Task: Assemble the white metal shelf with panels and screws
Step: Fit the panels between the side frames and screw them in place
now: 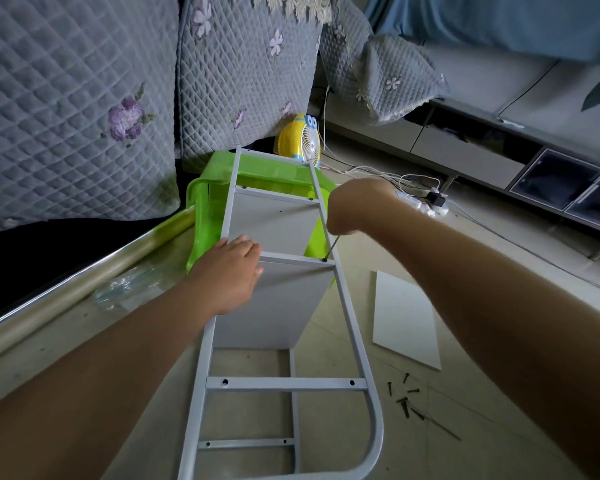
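Head view: white frame runs from bottom centre up to mid-frame, lying tilted w/ its far end propped on a green stool. Left hand sits at centre-left, palm down on the frame's left rail and the edge of a crossbar, fingers straight and close together, pressing, not curled round anything. Right hand is right of centre, fist closed on a screwdriver; handle hidden in the fist, only the thin shaft shows, slanting down-left w/ its tip at a screw on the crossbar's right end, next to the right rail. Two panels are mounted: one above the crossbar, one below it. Lower down, two bare crossbars w/ open holes, e.g. a hole at lower centre. A loose panel lies flat on the floor at right of centre, apart from the frame. Loose screws are scattered lower right, just below that panel, w/ a thin rod-like tool beside them; can't tell what kind. Yellow fan stands top centre behind the stool. Quilted sofa cover fills upper left; cables and a plug strip lie at mid-right.
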The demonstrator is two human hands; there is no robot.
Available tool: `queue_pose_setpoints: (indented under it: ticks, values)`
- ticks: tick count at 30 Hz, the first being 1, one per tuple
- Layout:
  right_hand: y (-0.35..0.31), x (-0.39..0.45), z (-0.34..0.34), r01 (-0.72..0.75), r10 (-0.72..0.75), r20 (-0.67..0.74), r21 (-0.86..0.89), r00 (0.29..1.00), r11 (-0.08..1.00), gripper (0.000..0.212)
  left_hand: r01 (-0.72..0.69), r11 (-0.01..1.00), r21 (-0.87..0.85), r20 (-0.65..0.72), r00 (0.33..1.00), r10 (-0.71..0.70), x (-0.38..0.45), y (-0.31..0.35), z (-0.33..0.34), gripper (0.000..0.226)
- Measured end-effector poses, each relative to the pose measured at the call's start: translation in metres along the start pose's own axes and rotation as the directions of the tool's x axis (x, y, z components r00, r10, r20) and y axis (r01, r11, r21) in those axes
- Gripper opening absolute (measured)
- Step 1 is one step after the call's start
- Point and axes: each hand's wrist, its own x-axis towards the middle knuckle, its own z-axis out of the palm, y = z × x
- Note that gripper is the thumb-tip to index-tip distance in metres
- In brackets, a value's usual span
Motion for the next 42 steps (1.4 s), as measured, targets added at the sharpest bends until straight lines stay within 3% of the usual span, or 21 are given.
queue_pose_setpoints:
  ticks: [2,5,10,14,19,22,26,30,37,42]
  values:
    - [-0.009,0.001,0.000,-0.002,0.002,-0.004,0.022,1.000,1.000,0.026,0.008,1.000,-0.011,0.022,1.000,-0.007,-0.001,0.000,0.001,0.049]
    - [-0.010,-0.003,-0.001,0.112,-0.115,-0.020,-0.116,0.993,0.987,0.027,0.017,1.000,-0.014,0.050,0.999,-0.017,-0.001,0.000,0.001,0.052]
    - [0.009,-0.011,0.002,0.321,-0.353,-0.001,-0.417,0.936,0.851,0.026,0.016,1.000,0.018,0.061,0.998,-0.018,0.000,-0.005,-0.001,0.052]
    - [0.020,-0.007,0.006,0.363,-0.442,-0.020,-0.539,0.897,0.760,0.025,0.012,1.000,0.017,0.035,0.999,-0.013,0.002,-0.003,-0.001,0.049]
    - [0.015,-0.004,0.008,0.364,-0.442,-0.027,-0.523,0.897,0.771,0.028,0.003,1.000,-0.005,0.045,0.999,-0.003,0.003,-0.001,-0.001,0.048]
    - [0.009,-0.002,0.006,0.287,-0.331,-0.022,-0.446,0.944,0.848,0.028,0.007,1.000,-0.024,0.050,0.999,-0.006,0.002,-0.001,0.000,0.048]
    - [-0.002,0.009,-0.003,0.108,-0.077,0.139,-0.232,0.987,0.967,0.016,0.008,1.000,-0.029,0.048,0.999,-0.007,0.002,-0.002,0.000,0.048]
    - [-0.007,0.017,-0.006,0.033,-0.014,0.196,-0.097,0.981,0.995,0.021,0.014,0.999,-0.040,0.059,0.998,-0.011,0.002,-0.002,0.000,0.048]
    - [0.003,-0.001,0.004,0.276,-0.286,0.032,-0.384,0.958,0.881,0.025,0.015,1.000,-0.027,0.076,0.997,-0.013,0.003,-0.004,0.000,0.048]
    - [0.013,-0.011,0.009,0.347,-0.409,-0.005,-0.522,0.913,0.780,0.024,0.010,1.000,-0.015,0.059,0.998,-0.009,0.003,-0.003,0.000,0.045]
